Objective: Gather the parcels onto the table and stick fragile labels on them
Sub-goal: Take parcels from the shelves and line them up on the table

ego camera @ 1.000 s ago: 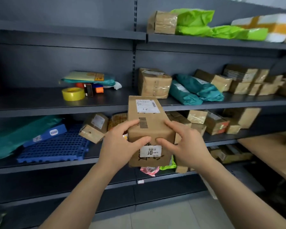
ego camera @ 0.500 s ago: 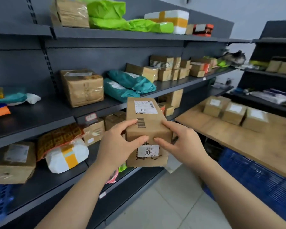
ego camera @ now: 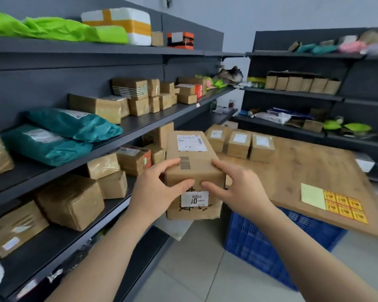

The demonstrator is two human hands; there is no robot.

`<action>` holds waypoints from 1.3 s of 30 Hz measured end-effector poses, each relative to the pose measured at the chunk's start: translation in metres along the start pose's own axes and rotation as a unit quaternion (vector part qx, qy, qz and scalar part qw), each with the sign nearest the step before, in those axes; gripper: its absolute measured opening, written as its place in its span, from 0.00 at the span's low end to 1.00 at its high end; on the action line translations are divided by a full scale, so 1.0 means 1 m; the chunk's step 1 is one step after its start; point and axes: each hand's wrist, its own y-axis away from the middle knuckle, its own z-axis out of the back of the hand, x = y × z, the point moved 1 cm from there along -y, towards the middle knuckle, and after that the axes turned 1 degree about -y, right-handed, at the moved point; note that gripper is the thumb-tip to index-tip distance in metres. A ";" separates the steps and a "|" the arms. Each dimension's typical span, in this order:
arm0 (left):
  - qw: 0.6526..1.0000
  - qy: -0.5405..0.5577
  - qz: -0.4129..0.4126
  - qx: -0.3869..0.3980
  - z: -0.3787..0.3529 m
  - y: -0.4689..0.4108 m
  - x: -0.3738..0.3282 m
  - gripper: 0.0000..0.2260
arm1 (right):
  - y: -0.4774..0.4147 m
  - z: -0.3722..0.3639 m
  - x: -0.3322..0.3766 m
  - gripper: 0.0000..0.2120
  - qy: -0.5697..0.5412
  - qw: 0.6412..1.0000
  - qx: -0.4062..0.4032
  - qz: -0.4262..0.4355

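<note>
We see dark shelving (ego camera: 151,120) filling the left of the frame and the wooden counter (ego camera: 303,171) at right. At centre, the left hand (ego camera: 153,197) and right hand (ego camera: 242,192) grip a cardboard parcel (ego camera: 194,149) in mid-air. Three parcels (ego camera: 239,143) stand at the counter's upper end. A label sheet (ego camera: 345,207) lies at lower right.
</note>
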 end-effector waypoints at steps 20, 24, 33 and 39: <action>0.990 0.057 -0.045 0.118 -0.253 -0.198 -0.025 0.27 | -0.104 0.059 -0.255 0.32 0.075 0.990 -0.023 -0.117; 0.987 0.057 -0.055 0.141 -0.292 -0.244 -0.022 0.26 | -0.133 0.061 -0.296 0.32 0.092 0.985 -0.031 -0.141; 0.970 0.086 -0.076 0.214 -0.380 -0.352 -0.033 0.26 | -0.193 0.075 -0.382 0.31 0.109 0.966 -0.080 -0.218; 0.955 0.088 -0.087 0.270 -0.445 -0.390 -0.041 0.25 | -0.204 0.083 -0.440 0.31 0.127 0.950 -0.092 -0.270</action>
